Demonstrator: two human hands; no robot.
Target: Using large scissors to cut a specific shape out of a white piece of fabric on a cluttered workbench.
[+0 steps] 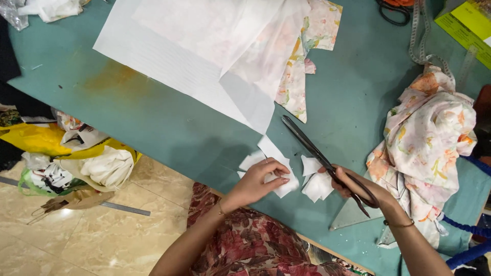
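The left hand (260,180) lies flat on a small white piece (279,168) near the table's front edge, fingers spread and pressing it down onto the teal table (153,117) rather than gripping it. The right hand (358,190) is closed through the handles of long dark scissors (319,156), whose blades lie together and point up and away toward the large sheets, their tip clear of any cloth. Between the two hands sit a couple of small white offcuts (316,180), touching the scissors' shank or just beside it; the view is too coarse to say which. These cut scraps suggest that the trimming is well under way, and the piece under the left hand looks already shaped on several sides, though whether its last edge is finished cannot be made out. Farther back lie a large white sheet (179,46) and floral fabric (302,66) partly under it, seemingly uncut along most edges. A bundle of floral cloth (434,133) rests crumpled by the right forearm, and a clear triangular ruler (348,214) lies beneath that wrist.
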